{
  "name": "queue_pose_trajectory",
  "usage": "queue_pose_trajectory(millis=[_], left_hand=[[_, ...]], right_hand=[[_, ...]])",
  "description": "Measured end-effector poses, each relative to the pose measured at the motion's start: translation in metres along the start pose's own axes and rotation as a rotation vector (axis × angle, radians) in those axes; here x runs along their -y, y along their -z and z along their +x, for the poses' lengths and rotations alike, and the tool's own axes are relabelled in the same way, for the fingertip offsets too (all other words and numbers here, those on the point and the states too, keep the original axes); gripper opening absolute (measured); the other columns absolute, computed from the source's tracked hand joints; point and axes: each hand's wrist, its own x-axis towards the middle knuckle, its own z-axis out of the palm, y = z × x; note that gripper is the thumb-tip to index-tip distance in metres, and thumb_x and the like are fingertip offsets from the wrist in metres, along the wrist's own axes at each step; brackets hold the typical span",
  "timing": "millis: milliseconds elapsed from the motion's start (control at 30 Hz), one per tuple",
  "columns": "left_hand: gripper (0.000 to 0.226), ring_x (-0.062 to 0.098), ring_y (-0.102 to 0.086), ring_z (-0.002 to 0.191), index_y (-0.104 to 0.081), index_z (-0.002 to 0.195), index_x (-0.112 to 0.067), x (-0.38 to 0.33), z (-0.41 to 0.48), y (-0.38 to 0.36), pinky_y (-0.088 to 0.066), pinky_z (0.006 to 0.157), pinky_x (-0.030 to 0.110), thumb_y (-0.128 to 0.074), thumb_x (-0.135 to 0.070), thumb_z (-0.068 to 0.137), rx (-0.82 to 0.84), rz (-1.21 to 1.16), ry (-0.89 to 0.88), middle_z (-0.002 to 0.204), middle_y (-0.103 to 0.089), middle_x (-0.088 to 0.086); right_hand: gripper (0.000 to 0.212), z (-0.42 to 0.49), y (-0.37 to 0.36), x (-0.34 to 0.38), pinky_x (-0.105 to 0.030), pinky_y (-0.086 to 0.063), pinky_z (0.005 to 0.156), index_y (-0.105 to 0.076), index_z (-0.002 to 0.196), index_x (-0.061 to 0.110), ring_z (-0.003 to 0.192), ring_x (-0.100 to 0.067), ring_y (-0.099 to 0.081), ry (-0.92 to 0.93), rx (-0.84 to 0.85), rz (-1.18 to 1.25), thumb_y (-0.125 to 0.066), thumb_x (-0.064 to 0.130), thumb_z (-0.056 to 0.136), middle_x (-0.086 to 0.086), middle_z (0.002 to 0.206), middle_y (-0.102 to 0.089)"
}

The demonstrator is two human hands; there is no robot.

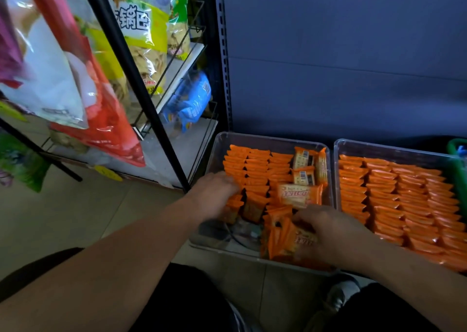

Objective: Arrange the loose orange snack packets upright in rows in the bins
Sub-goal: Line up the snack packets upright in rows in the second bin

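Two clear plastic bins stand side by side on the floor. The left bin holds upright rows of orange snack packets at its back and left, and several loose packets lie flat at its right. My left hand rests on the near end of the left rows, its fingers curled over the packets there. My right hand grips a loose orange packet at the bin's near right corner. The right bin is packed with neat upright rows of the same orange packets.
A black wire rack with large snack bags stands to the left, its leg close to the left bin. A dark blue shelf back panel rises behind the bins. A green basket sits at the far right. Tiled floor lies in front.
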Motion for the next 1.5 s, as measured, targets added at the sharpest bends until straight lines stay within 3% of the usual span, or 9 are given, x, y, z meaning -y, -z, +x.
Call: queue_pose_trajectory(millis=[233, 433, 567, 633, 767, 867, 1067, 1333, 1500], left_hand=[[0.057, 0.026, -0.050, 0.109, -0.060, 0.118, -0.020, 0.001, 0.002, -0.013, -0.044, 0.082, 0.040, -0.086, -0.030, 0.068, -0.170, 0.050, 0.015, 0.112, -0.054, 0.001], [0.048, 0.029, -0.053, 0.101, -0.065, 0.109, -0.017, -0.006, -0.003, -0.010, -0.047, 0.077, 0.041, -0.085, -0.032, 0.067, -0.280, 0.014, 0.006, 0.105, -0.056, 0.003], [0.023, 0.018, -0.061, 0.095, -0.067, 0.100, -0.024, -0.050, -0.012, 0.021, -0.055, 0.078, 0.038, -0.077, -0.039, 0.086, -0.317, -0.412, 0.119, 0.098, -0.064, -0.006], [0.030, 0.012, -0.067, 0.078, -0.063, 0.091, -0.026, -0.081, -0.017, 0.027, -0.057, 0.068, 0.037, -0.080, -0.049, 0.084, -0.164, -0.778, 0.224, 0.083, -0.069, -0.008], [0.049, 0.012, -0.063, 0.077, -0.056, 0.095, -0.027, -0.109, -0.025, 0.017, -0.050, 0.062, 0.031, -0.091, -0.049, 0.070, 0.048, -0.818, 0.304, 0.083, -0.064, -0.009], [0.045, 0.004, -0.057, 0.070, -0.058, 0.100, -0.020, -0.114, -0.027, 0.011, -0.043, 0.056, 0.017, -0.094, -0.024, 0.073, 0.026, -0.960, 0.377, 0.081, -0.060, -0.010], [0.048, 0.007, -0.055, 0.064, -0.064, 0.106, -0.011, -0.116, -0.036, 0.032, -0.045, 0.056, 0.019, -0.096, -0.010, 0.069, 0.022, -1.164, 0.418, 0.079, -0.060, 0.000], [0.009, 0.037, -0.074, 0.087, -0.077, 0.094, -0.023, -0.072, -0.054, 0.102, -0.061, 0.080, 0.060, -0.083, -0.020, 0.089, -0.104, -1.232, 0.242, 0.094, -0.078, 0.011], [0.027, 0.024, -0.074, 0.093, -0.075, 0.104, -0.022, -0.074, -0.050, 0.103, -0.060, 0.087, 0.041, -0.089, -0.019, 0.081, -0.215, -1.185, 0.198, 0.098, -0.078, 0.003]], right_hand=[[0.046, 0.002, 0.011, -0.006, -0.024, -0.053, 0.074, -0.055, 0.099, 0.039, 0.091, -0.002, -0.060, -0.080, 0.036, 0.277, -0.090, 0.053, 0.072, 0.016, 0.103, -0.061], [0.038, -0.003, 0.028, -0.016, -0.029, -0.063, 0.075, -0.068, 0.099, 0.030, 0.083, -0.004, -0.071, -0.165, -0.010, 0.636, -0.091, 0.047, 0.073, 0.009, 0.093, -0.075], [0.025, -0.009, 0.033, -0.019, -0.021, -0.049, 0.054, -0.063, 0.092, 0.027, 0.064, -0.006, -0.059, -0.203, -0.105, 0.740, -0.078, 0.047, 0.089, 0.006, 0.078, -0.063], [0.025, -0.010, 0.034, -0.023, -0.033, -0.062, 0.072, -0.067, 0.097, 0.027, 0.080, -0.011, -0.071, -0.261, -0.111, 0.853, -0.078, 0.048, 0.089, 0.004, 0.088, -0.073], [0.027, -0.014, 0.036, -0.027, -0.047, -0.063, 0.088, -0.068, 0.112, 0.028, 0.098, -0.023, -0.074, -0.331, -0.064, 1.030, -0.074, 0.046, 0.093, -0.001, 0.107, -0.077], [0.012, -0.018, 0.040, -0.029, -0.038, -0.062, 0.076, -0.068, 0.112, 0.021, 0.089, -0.019, -0.077, -0.343, -0.048, 1.155, -0.066, 0.027, 0.102, -0.003, 0.099, -0.080], [0.017, -0.023, 0.046, -0.031, -0.036, -0.061, 0.074, -0.070, 0.116, 0.019, 0.088, -0.018, -0.078, -0.338, -0.067, 1.247, -0.061, 0.013, 0.103, -0.002, 0.096, -0.081], [0.020, -0.020, 0.057, -0.026, -0.050, -0.064, 0.086, -0.068, 0.122, 0.030, 0.093, -0.024, -0.079, -0.300, -0.141, 1.381, -0.060, 0.022, 0.105, -0.004, 0.103, -0.081], [0.035, -0.017, 0.059, -0.012, -0.049, -0.065, 0.075, -0.066, 0.128, 0.038, 0.096, -0.033, -0.077, -0.206, -0.062, 1.314, -0.072, 0.023, 0.098, -0.007, 0.121, -0.069]])
